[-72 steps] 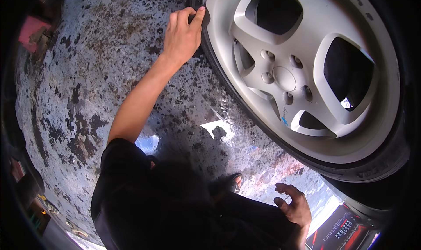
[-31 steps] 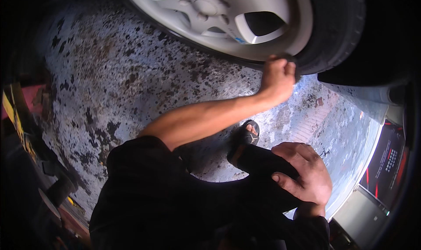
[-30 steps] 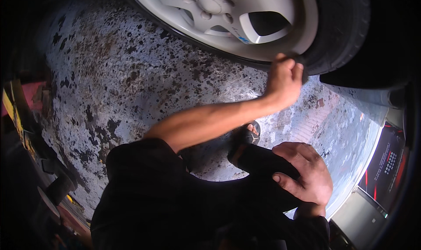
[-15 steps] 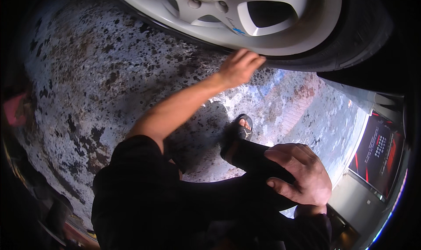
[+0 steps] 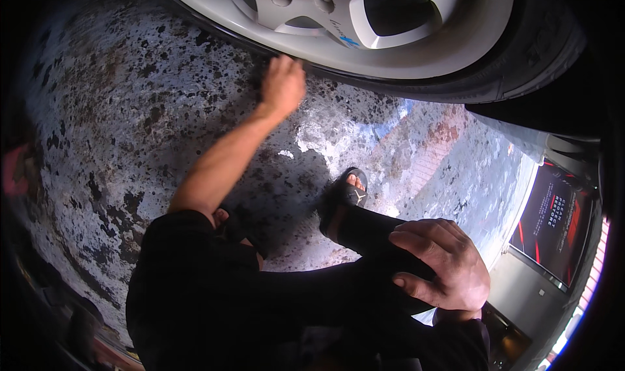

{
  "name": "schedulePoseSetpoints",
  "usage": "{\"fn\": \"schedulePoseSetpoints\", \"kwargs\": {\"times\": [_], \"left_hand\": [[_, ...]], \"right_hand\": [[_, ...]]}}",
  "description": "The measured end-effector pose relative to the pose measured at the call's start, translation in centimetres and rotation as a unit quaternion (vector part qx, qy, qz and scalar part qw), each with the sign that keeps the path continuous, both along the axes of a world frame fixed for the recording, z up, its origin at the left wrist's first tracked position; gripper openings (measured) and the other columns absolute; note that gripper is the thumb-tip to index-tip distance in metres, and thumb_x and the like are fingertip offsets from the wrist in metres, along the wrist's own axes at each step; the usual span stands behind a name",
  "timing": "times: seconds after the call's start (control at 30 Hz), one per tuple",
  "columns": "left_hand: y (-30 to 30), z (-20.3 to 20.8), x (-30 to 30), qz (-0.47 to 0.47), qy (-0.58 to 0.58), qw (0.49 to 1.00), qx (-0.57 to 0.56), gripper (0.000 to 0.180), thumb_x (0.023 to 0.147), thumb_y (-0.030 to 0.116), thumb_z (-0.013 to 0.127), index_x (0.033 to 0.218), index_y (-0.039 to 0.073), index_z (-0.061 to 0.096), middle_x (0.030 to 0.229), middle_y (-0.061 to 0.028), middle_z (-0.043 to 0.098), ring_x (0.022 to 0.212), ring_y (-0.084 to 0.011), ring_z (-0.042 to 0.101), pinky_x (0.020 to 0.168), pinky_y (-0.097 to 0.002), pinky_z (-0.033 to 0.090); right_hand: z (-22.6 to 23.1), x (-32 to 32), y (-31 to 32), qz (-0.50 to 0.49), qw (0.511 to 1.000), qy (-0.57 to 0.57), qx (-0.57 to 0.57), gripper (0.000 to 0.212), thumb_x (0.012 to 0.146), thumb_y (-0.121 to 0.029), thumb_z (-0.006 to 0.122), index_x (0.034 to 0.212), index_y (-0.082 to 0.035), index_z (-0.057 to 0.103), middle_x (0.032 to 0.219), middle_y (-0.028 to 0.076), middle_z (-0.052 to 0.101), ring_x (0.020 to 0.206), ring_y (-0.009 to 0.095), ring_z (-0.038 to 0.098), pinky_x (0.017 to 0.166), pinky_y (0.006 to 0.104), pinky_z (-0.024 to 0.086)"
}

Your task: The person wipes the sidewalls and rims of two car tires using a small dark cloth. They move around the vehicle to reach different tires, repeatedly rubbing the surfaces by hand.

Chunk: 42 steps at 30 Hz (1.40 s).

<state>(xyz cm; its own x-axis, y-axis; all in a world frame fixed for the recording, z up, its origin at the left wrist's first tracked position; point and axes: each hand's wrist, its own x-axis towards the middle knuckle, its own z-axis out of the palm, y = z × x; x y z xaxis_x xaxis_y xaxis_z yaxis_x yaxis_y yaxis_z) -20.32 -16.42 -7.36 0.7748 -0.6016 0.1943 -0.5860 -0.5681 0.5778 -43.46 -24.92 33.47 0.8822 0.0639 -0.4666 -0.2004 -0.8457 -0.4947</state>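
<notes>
The wheel [image 5: 361, 42], silver-spoked with a black tyre [image 5: 521, 71], stands along the far edge of the stained floor [image 5: 163, 123], its upper part out of view. A second or so ago the left hand [image 5: 283, 84] was at the right end of the tyre's lower edge with a dark pad; half a second ago it was near the middle, and now it is farther left along that edge, just beside the tyre. It is blurred, with the fingers bent; whether they hold the pad or touch the rubber, I cannot tell. The right hand [image 5: 449, 263], in the air in the earliest view, now lies over the bent knee, loosely curved, thumb apart, holding only the trouser leg's top if anything, as it did half a second ago. The sandal [image 5: 355, 185] stays on the floor below the wheel.
</notes>
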Motion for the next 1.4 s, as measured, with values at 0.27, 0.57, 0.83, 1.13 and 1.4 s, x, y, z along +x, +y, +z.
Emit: {"fn": "schedulePoseSetpoints", "kwargs": {"times": [0.27,0.57,0.83,1.13,1.4], "left_hand": [[-10.0,8.6,-13.4,-0.018,0.208,0.951,-0.23,0.022,0.098,0.01,0.063,0.114,-0.004,0.07,0.11,-0.0179,0.067,0.11,-0.0355,0.062,0.098,-0.0477,0.05],[-5.1,13.5,-8.2,-0.061,0.544,0.657,-0.518,0.049,0.114,0.042,0.046,0.15,0.009,0.044,0.139,-0.0085,0.062,0.114,-0.0195,0.069,0.076,-0.0395,0.067],[3.4,24.7,2.6,-0.046,0.384,0.562,-0.731,0.043,0.101,0.017,0.067,0.14,0.004,0.052,0.117,-0.014,0.07,0.091,-0.0288,0.076,0.076,-0.0418,0.069],[12.9,27.1,14.8,0.15,0.409,0.461,-0.774,0.032,0.102,0.031,0.071,0.117,0.003,0.069,0.106,-0.0122,0.066,0.096,-0.0243,0.062,0.087,-0.0394,0.062],[12.2,29.6,16.8,0.176,0.402,0.481,-0.759,0.032,0.103,0.022,0.071,0.125,0.0,0.064,0.11,-0.0137,0.063,0.094,-0.0256,0.061,0.078,-0.0362,0.065]], "right_hand": [[1.1,-1.9,-0.3,0.01,0.997,0.023,-0.069,0.052,0.085,-0.035,0.082,0.129,-0.011,0.071,0.121,0.01,0.072,0.108,0.033,0.069,0.095,0.044,0.056],[1.4,-2.8,-0.4,0.032,0.999,-0.002,-0.004,0.048,0.09,-0.03,0.079,0.13,-0.005,0.07,0.122,0.016,0.072,0.111,0.038,0.07,0.099,0.0461,0.055],[0.9,-0.3,1.3,0.071,0.997,-0.037,-0.008,0.045,0.09,-0.031,0.078,0.125,-0.004,0.071,0.118,0.017,0.073,0.109,0.041,0.07,0.097,0.0463,0.056],[1.0,-0.4,1.5,0.071,0.996,-0.058,0.01,0.038,0.089,-0.025,0.077,0.121,-0.005,0.071,0.111,0.018,0.072,0.105,0.041,0.069,0.093,0.0496,0.054],[1.4,-0.9,1.2,0.071,0.997,-0.038,0.003,0.046,0.09,-0.028,0.078,0.13,-0.006,0.069,0.12,0.018,0.072,0.111,0.041,0.069,0.097,0.0464,0.055]]}}
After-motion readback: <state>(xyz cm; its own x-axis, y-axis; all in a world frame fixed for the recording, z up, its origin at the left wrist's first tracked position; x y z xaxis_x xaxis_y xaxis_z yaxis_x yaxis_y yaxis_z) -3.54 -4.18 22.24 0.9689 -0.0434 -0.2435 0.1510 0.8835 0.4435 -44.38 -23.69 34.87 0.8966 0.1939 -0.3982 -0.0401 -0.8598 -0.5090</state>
